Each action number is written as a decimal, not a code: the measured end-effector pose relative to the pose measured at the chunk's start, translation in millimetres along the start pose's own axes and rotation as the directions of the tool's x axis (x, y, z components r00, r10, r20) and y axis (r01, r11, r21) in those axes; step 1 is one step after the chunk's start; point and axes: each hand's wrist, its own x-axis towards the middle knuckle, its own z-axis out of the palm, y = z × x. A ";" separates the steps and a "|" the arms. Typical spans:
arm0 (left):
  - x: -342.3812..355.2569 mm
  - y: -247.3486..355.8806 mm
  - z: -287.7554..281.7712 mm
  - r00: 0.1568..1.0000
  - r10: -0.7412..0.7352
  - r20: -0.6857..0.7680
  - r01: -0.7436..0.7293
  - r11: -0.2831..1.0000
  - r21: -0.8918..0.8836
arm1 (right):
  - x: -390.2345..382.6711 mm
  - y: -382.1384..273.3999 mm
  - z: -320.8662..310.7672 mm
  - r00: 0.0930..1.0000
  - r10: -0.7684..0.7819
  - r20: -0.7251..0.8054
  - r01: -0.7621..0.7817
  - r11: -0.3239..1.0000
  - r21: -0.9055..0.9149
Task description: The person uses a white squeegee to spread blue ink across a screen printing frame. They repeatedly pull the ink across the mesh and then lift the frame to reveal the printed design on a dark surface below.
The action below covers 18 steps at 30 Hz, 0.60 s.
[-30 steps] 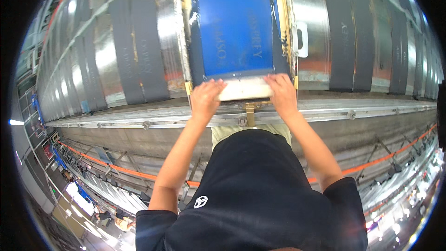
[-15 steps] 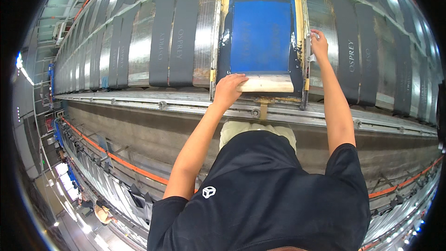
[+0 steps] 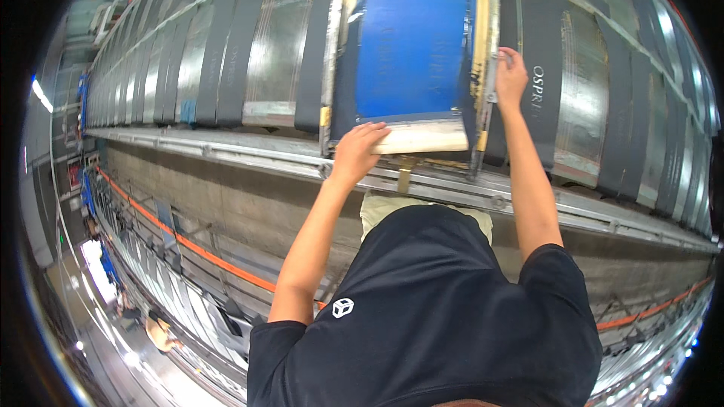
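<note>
A screen-printing frame (image 3: pixel 329 68) with metal sides and a yellowish inner border lies over the long table. Its blue screen panel (image 3: pixel 411 53) has dark edges and faint lettering. Across the panel's near end rests a squeegee (image 3: pixel 424 138) with a pale wooden handle. My left hand (image 3: pixel 358 152) grips the handle's left end, fingers over the top. My right hand (image 3: pixel 511 79) is at the frame's right side, its fingers curled on the metal edge. The palm side of both hands is hidden.
Dark fabric strips (image 3: pixel 541 90), some with pale lettering, lie across the shiny table on both sides of the frame. A metal rail (image 3: pixel 256 158) with knobs runs along the near edge. Behind me are an orange rail (image 3: pixel 204 252) and another person (image 3: pixel 158 334), far off at lower left.
The frame has shifted along the rail and now sits differently over the strips, squeegee and hands with it. My right hand has come against the frame's side. The whole view has shifted and tilted.
</note>
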 end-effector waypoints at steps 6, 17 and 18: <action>-21.4 -95.6 -72.0 0.995 -0.014 0.097 0.019 0.999 -0.049 | -58.3 -53.4 94.1 0.992 -0.111 -0.056 0.113 0.993 0.034; -25.5 -139.6 -75.0 0.995 -0.002 0.097 0.000 1.000 0.025 | -69.2 -64.2 125.0 0.998 0.056 -0.035 -0.059 0.994 -0.090; -29.1 -139.4 -74.5 0.996 -0.011 0.087 0.009 1.000 0.017 | -69.7 -60.4 123.0 0.996 0.080 -0.025 -0.083 0.990 -0.118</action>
